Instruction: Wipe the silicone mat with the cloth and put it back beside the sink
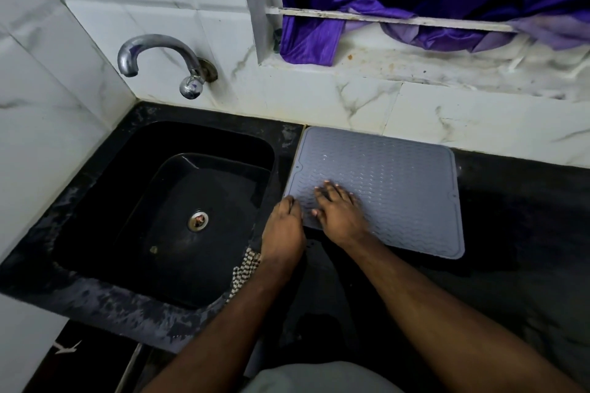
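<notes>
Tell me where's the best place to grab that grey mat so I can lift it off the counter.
Probably the mat's near-left corner, coming from the sink side. The mat lies flat on the counter, so only an edge can be pinched. The left hand already sits at that corner, and the right hand lies flat on the mat beside it.

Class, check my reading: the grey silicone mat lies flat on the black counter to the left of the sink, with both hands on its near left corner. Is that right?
Not quite. The head view shows the silicone mat lying flat on the black counter to the right of the sink, not the left. The rest stands: the left hand and right hand are at its near left corner.
</notes>
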A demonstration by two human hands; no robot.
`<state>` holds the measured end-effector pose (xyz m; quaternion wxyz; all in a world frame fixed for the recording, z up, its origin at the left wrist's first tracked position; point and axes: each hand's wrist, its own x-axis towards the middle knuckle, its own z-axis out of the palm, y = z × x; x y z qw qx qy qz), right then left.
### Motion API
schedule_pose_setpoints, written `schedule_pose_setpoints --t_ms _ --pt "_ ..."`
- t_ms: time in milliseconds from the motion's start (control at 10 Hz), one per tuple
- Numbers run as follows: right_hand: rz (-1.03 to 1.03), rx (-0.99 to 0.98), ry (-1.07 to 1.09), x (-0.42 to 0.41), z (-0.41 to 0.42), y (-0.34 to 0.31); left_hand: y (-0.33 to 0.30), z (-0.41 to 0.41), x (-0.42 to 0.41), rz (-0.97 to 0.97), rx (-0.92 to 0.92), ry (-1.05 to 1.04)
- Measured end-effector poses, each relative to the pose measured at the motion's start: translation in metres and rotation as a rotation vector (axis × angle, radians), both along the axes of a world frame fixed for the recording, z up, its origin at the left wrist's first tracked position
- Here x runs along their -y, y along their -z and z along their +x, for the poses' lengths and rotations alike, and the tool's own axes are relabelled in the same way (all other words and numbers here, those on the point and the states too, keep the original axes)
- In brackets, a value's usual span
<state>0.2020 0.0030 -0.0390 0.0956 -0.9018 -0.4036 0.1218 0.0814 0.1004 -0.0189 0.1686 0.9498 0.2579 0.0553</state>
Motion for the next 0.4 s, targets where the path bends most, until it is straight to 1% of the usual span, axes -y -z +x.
schedule_pose_setpoints --t_ms 200,400 --pt "0.011 0.003 0.086 0.018 -0.014 -0.011 -0.013 0.002 0.007 -0.025 0.055 0.024" --pt "0.058 0.037 0.175 0.043 -0.019 -0.022 -0.032 0.009 0.019 -0.035 0.107 0.098"
